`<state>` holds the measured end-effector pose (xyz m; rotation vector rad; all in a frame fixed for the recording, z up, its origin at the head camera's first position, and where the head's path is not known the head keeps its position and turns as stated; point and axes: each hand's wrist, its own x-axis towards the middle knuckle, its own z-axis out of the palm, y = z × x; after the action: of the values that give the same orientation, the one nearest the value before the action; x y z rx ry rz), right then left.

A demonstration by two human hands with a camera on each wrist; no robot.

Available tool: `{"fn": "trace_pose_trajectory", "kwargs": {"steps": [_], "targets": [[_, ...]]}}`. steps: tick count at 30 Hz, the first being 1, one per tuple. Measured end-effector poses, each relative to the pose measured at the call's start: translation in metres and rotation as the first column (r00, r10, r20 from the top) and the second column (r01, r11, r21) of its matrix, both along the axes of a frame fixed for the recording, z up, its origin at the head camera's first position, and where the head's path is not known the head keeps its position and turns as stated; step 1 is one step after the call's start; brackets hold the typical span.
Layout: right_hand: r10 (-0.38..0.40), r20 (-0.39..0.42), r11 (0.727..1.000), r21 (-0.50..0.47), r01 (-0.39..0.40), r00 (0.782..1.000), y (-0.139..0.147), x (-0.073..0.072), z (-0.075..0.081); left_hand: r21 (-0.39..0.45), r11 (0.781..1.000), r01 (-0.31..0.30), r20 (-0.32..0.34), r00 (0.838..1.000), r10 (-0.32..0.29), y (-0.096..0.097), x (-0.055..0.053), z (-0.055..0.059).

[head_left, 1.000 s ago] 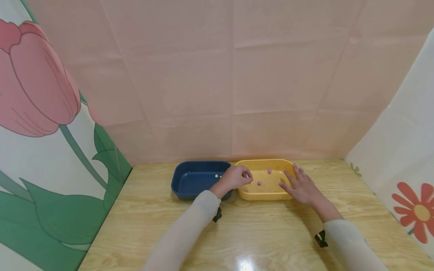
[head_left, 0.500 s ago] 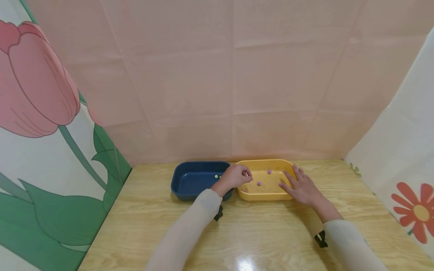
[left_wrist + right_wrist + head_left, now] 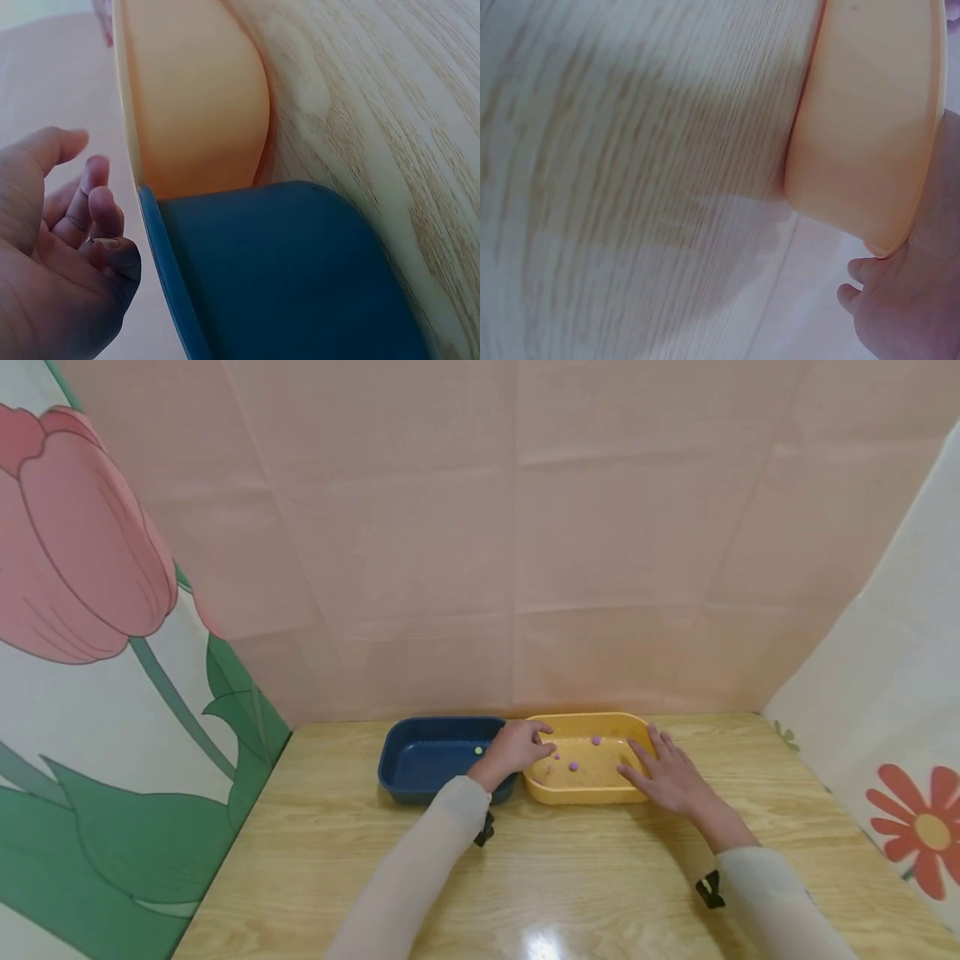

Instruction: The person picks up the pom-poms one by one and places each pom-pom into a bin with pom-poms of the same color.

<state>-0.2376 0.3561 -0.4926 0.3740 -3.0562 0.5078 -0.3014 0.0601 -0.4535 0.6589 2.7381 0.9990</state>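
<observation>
My left hand hovers over the left end of the yellow tray, thumb and fingers parted, with the fingers loosely bent. In the left wrist view no object shows between those fingertips. Just below the fingers lies a small purple bead. Two larger purple beads, a front one and a back one, lie further right on the tray floor. My right hand rests at the tray's right rim with fingers spread. A pale green bead sits in the navy blue tray, partly covered by my left hand.
Both trays stand side by side on the wood-grain table, close to the pink cloth backdrop. Flower-printed panels, with a tulip on the left and a red flower on the right, flank the table.
The left thumb and fingers, pinched together before, have parted and drawn slightly left. A small purple bead now shows below them in the yellow tray. The right hand has stayed in place.
</observation>
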Motion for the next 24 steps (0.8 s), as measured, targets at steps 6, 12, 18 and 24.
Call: {"fn": "trace_pose_trajectory", "kwargs": {"steps": [6,12,18,24], "targets": [[0.000,-0.002,1.000,-0.001,0.000,1.000,0.000,0.000,-0.001,-0.012,1.000,-0.008,-0.025,1.000,0.007,-0.004,-0.003,0.001],[0.000,0.001,1.000,-0.003,0.000,1.000,-0.001,0.000,0.000,-0.015,1.000,-0.022,-0.048,0.999,0.021,-0.008,-0.004,-0.001],[0.001,0.006,1.000,-0.006,-0.001,1.000,0.000,0.000,0.000,0.009,1.000,-0.028,-0.045,0.999,0.029,-0.016,-0.001,-0.002],[0.003,0.005,1.000,-0.009,-0.003,1.000,0.001,-0.001,0.000,0.005,0.999,-0.039,-0.047,0.998,0.039,-0.025,0.001,-0.002]]}}
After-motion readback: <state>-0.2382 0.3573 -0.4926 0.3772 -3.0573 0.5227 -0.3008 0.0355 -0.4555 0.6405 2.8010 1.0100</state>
